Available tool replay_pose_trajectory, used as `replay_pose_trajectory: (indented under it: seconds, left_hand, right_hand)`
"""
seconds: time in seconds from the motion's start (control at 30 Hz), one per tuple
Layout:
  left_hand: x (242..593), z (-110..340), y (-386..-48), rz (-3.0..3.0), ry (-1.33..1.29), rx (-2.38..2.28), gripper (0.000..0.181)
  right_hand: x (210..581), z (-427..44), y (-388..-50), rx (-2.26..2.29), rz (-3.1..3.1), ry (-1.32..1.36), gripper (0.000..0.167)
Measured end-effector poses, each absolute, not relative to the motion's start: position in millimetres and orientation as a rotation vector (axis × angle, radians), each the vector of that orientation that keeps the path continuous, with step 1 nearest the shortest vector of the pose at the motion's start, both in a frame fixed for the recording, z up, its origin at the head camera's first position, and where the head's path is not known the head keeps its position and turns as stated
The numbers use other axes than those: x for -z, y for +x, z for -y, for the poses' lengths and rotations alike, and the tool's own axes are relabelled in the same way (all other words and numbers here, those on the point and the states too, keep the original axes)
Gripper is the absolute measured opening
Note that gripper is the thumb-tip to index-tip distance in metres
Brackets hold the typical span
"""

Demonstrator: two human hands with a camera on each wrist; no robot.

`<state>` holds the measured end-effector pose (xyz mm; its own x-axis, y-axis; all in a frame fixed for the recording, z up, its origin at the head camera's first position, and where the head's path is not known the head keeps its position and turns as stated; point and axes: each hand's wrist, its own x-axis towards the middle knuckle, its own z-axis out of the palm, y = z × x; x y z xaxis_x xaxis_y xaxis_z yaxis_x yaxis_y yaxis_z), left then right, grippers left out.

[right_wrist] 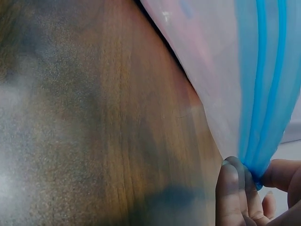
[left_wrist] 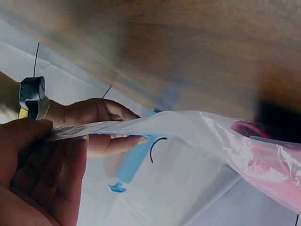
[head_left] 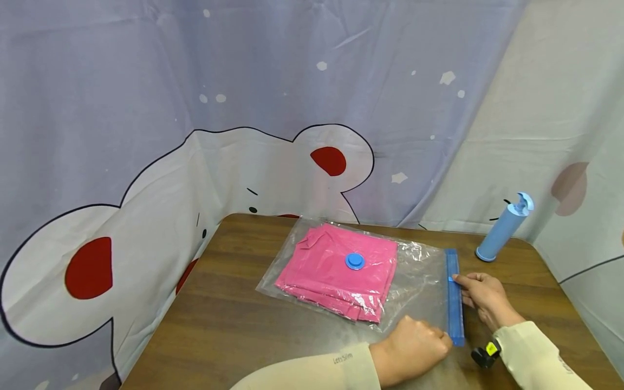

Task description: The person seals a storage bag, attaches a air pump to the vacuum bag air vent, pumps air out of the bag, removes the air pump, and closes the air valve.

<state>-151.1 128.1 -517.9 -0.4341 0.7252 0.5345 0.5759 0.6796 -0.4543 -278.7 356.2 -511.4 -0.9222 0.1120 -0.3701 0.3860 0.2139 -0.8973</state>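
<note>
- I see the left hand pinching the clear bag by its near edge.
- Right hand pinches its blue strip — pink cloth inside, leftward.
- Blue pump beyond right hand.
- Worktop stretches left — to its edge.

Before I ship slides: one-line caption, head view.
Left hand and right hand grip clear bag at blue strip, pink cloth inside; pump beyond.

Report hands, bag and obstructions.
Left fingers pinching clear bag; right fingers pinching its blue strip. Pink cloth inside. Blue pump standing apart, not blocking.
</note>
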Motion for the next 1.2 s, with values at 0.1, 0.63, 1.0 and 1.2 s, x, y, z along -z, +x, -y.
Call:
replay_pose_trajectory:
  seconds: [0.1,0.63,1.0,1.2]
  left_hand:
    - [518.1,-128.0,-150.6,2.167,-0.999,-0.268,0.021]
    - [518.6,-127.3,-146.3,2.187,-1.016,-0.286,0.024]
    - [525.0,-126.1,-144.5,2.208,-1.039,-0.293,0.022]
    - [524.9,-125.5,-144.1,2.198,-1.042,-0.31,0.019]
  right_hand:
    - [511.7,-356.3,-281.1,1.776,-2.263,0.477,0.032]
    - [515.5,-362.8,-296.6,1.819,-2.182,0.484,0.034]
    - [516.7,-366.6,-302.4,1.796,-2.171,0.467,0.041]
    - [519.6,-368.8,-306.3,1.808,-2.143,0.457,0.031]
